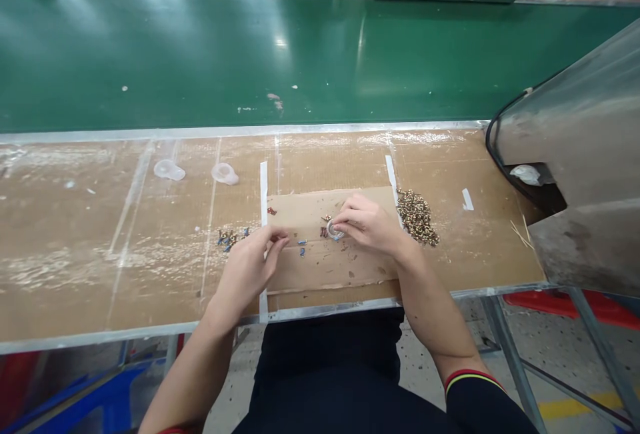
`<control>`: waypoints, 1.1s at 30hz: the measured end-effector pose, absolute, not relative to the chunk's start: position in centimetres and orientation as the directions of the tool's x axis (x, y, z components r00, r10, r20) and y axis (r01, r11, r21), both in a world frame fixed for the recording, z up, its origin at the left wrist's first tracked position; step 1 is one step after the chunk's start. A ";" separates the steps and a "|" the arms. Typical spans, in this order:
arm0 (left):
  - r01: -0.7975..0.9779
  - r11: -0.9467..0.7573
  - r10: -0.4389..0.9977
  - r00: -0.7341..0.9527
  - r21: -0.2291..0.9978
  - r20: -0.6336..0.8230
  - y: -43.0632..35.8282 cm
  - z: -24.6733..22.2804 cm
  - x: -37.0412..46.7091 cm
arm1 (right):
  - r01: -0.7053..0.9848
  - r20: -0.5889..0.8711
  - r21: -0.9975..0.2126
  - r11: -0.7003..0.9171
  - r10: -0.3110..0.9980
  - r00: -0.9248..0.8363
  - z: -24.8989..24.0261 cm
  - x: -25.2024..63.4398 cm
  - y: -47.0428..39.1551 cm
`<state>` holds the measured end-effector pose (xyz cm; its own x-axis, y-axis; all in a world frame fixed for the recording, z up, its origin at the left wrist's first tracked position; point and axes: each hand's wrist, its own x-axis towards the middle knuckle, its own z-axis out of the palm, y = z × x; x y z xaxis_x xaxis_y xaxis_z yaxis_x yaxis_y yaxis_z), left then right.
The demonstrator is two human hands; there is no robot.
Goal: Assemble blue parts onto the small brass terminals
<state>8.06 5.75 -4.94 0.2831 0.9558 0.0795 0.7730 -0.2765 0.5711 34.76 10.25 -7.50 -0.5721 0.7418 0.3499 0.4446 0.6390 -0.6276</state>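
My left hand (257,257) is over the left edge of a cardboard sheet (320,274), its thumb and fingertips pinched together; anything between them is too small to make out. My right hand (367,224) has its fingers closed on a small round clear item (335,229) above the sheet. Small reddish pieces (323,231) lie just left of that item. Two small blue pieces (302,252) rest on the sheet between my hands. Beside my left hand is a small pile of brass and blue pieces (230,239). A larger pile of brass pieces (417,217) lies right of the sheet.
Two translucent cups (225,173) lie at the back left of the table. Beyond the table runs a green belt (200,61). A metal housing (590,154) with a black cable stands at the right. Thin sticks (521,234) lie near it.
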 end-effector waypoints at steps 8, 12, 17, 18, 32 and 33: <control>0.066 -0.144 0.975 0.178 0.987 0.130 8.4 -4.9 12.5 | 0.476 0.317 -0.596 0.646 0.734 -0.600 -6.5 35.4 10.0; -0.024 -0.078 0.992 0.093 0.997 0.080 8.2 -6.6 13.3 | 0.477 0.448 -0.624 0.619 0.783 -0.431 -5.7 35.5 9.7; 0.032 -0.195 0.974 0.121 0.980 0.189 7.2 -6.9 13.1 | 0.412 0.673 -0.666 0.622 0.739 -0.026 -4.8 34.7 8.9; 0.043 -0.222 0.967 0.136 0.974 0.214 7.1 -6.9 13.2 | 0.411 0.685 -0.669 0.619 0.728 0.017 -4.7 34.5 8.7; 0.008 -0.208 0.971 0.123 0.978 0.206 5.8 -7.3 14.1 | 0.429 0.725 -0.605 0.671 0.687 -0.054 -4.5 33.4 7.5; 0.015 -0.207 0.971 0.123 0.978 0.204 5.8 -7.3 14.1 | 0.434 0.718 -0.608 0.665 0.694 -0.058 -4.6 33.4 7.4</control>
